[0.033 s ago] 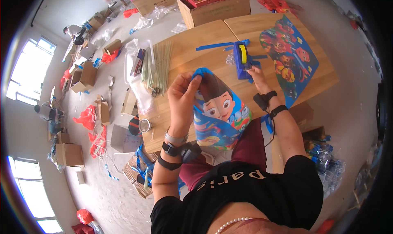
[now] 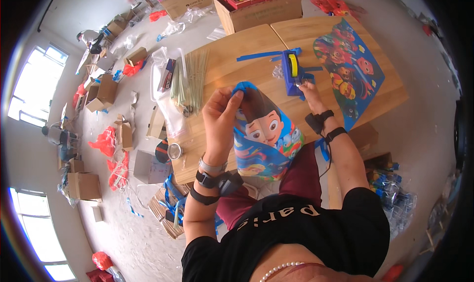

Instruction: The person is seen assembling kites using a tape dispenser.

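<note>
My left hand [image 2: 222,115] pinches the top corner of a bright cartoon-printed sheet [image 2: 266,136] and holds it up over the near edge of the wooden table [image 2: 232,50]. The sheet hangs down toward my lap. My right hand [image 2: 307,90] reaches forward, and its fingers close on the near end of a blue tape dispenser [image 2: 292,71] with a yellow roll. Blue strips [image 2: 259,56] lie just left of the dispenser. A second printed sheet [image 2: 348,65] lies flat on the table to the right.
A bundle of thin sticks [image 2: 190,79] and clear bags lie on the table's left part. A cardboard box of red packs [image 2: 259,5] stands at the far edge. Cardboard boxes [image 2: 101,92], red bags [image 2: 106,141] and scraps litter the floor on the left.
</note>
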A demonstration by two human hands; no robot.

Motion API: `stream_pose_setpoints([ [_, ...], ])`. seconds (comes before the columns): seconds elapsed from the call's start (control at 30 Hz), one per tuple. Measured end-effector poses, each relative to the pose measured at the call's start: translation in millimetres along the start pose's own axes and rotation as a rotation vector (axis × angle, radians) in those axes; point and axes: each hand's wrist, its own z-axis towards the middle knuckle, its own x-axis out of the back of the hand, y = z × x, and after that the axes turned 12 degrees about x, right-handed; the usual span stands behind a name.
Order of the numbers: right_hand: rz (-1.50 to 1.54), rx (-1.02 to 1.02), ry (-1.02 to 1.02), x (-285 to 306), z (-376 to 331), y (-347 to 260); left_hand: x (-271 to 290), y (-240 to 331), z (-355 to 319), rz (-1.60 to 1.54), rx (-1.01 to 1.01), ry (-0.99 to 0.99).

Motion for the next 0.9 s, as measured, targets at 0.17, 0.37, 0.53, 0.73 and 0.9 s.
stream_pose_setpoints([
  [0.17, -0.679, 0.151, 0.041, -42, -22, 8, 12, 5, -10, 0.025, -0.02, 0.051],
  [0.37, -0.504, -0.089, 0.086, 14, -63, 21, 7, -5, -7, -0.043, -0.007, -0.047],
  [0.53, 0.111, 0.263, -0.17, -97, -97, -253, 11, 3, -18, -0.062, 0.036, 0.005],
  [0.73, 0.222, 0.421, -0.456, -110, -137, -344, 2, 1, -20, -0.114, 0.044, -0.077],
  [0.9, 0.26, 0.372, -0.531, -122, -139, -343, 3, 4, -25, -0.137, 0.051, -0.068],
])
